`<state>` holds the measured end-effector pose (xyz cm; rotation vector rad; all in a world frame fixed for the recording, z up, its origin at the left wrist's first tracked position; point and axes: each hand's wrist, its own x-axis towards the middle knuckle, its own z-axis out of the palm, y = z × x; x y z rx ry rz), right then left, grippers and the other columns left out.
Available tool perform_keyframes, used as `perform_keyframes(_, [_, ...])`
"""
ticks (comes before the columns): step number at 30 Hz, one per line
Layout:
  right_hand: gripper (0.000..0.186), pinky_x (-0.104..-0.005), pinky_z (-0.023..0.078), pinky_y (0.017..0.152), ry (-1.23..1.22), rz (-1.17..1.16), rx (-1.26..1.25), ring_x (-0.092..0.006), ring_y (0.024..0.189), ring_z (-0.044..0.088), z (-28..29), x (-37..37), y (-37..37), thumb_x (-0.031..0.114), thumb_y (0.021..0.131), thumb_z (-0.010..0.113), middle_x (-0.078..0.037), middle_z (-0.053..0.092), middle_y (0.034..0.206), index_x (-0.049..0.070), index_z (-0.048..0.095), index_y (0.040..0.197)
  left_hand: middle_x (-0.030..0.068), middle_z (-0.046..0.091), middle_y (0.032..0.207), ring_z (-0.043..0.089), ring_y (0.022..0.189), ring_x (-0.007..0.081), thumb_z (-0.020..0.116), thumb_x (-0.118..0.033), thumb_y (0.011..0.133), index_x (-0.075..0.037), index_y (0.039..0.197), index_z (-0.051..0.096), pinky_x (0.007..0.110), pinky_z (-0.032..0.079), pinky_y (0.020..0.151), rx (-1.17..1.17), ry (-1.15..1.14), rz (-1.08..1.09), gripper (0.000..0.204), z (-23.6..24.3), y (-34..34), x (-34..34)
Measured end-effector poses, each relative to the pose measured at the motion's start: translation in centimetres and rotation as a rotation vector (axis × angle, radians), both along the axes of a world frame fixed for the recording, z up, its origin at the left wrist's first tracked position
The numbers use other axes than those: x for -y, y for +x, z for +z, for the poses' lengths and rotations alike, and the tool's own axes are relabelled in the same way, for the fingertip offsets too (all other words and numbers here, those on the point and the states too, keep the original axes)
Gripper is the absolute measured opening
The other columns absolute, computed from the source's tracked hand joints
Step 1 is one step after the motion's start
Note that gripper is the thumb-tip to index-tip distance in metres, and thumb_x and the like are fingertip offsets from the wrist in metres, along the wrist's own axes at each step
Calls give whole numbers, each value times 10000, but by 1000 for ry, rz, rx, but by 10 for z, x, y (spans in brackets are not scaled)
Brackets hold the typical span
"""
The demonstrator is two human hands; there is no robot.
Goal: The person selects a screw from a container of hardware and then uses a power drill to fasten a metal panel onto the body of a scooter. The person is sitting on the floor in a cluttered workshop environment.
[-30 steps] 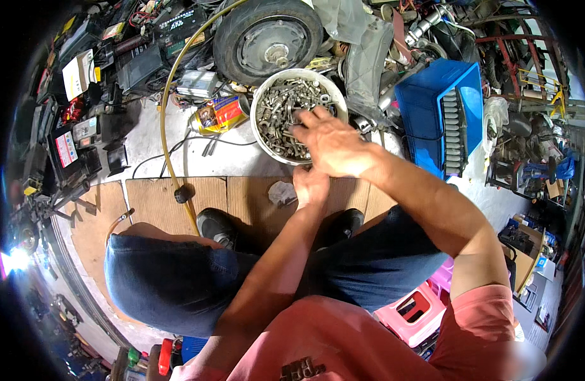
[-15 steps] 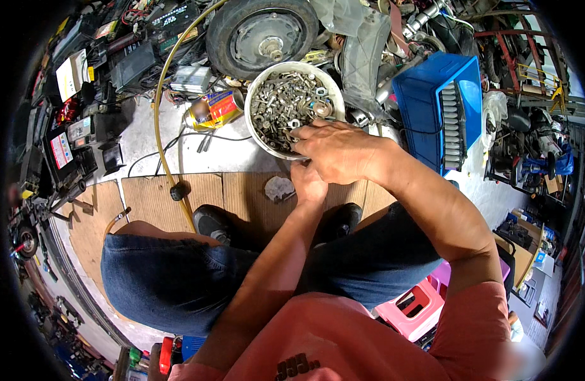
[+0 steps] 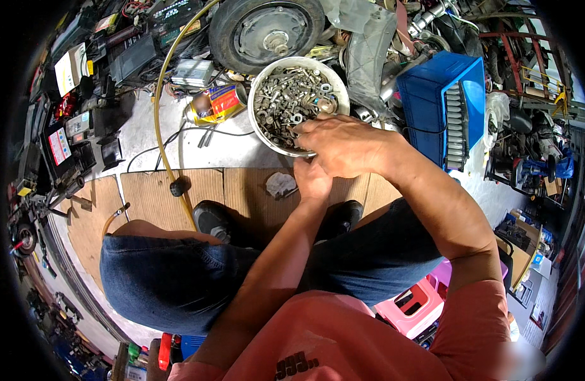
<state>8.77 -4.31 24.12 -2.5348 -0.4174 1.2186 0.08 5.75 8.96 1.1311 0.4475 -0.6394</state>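
Note:
A white round bucket (image 3: 257, 127) holds a heap of small metal bolts, nuts and washers (image 3: 289, 101). My right hand (image 3: 346, 143) lies over its near right part, fingers curled down among the hardware; whatever is between the fingertips is hidden. My left hand (image 3: 310, 180) is just below the bucket's near rim, mostly under my right hand, with its fingers hidden. A crumpled whitish lump (image 3: 281, 185) lies on the cardboard (image 3: 146, 203) left of my left wrist. A yellow and red crushed can (image 3: 219, 105) lies left of the bucket.
A wheel (image 3: 242, 35) lies behind the bucket, a blue bin (image 3: 419, 95) to the right. A yellow hose (image 3: 162, 127) crosses the left side. Electronic parts (image 3: 127, 63) pile at far left. My feet (image 3: 213, 219) are on cardboard; a pink plastic stool (image 3: 400, 317) is behind my right leg.
My right hand has drawn down toward the bucket's near rim, and its spread fingers have curled. The bucket now sits higher in the picture; my left hand stays below it.

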Motion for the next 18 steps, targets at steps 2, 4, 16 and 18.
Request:
perform_keyframes(2, [446, -452, 408, 1149, -1, -15, -7, -348, 1339, 536, 1, 1, 0, 113, 848, 639, -171, 562, 1426, 4, 639, 1281, 122, 691, 1168, 663, 1010, 194, 796, -282, 876, 75, 1261, 602, 338, 542, 877, 4, 57, -34, 560, 3, 2, 0])
perform_keyframes(4, [440, -456, 415, 1144, 4, -24, -13, -351, 1350, 529, 0, 2, 1, 113, 858, 637, -170, 561, 1431, 4, 639, 1284, 130, 690, 1177, 661, 1016, 195, 794, -296, 875, 79, 1268, 597, 343, 541, 881, -9, 109, -62, 577, 7, 3, -1])
perform_keyframes(16, [395, -471, 444, 1118, -32, -124, -122, -371, 1311, 559, 8, 14, 14, 87, 888, 579, -196, 607, 1368, 24, 662, 1269, 157, 717, 1137, 668, 1009, 219, 747, -249, 892, 102, 1207, 642, 377, 525, 894, 31, 191, -20, 483, 24, 8, 0])
perform_keyframes(18, [392, -481, 461, 1088, -35, -191, -3, -391, 1274, 585, 3, 24, 19, 76, 880, 545, -220, 637, 1323, 21, 675, 1245, 132, 711, 1129, 639, 995, 199, 755, -235, 874, 101, 1194, 657, 357, 510, 885, -6, 209, -89, 473, 12, 8, -1])
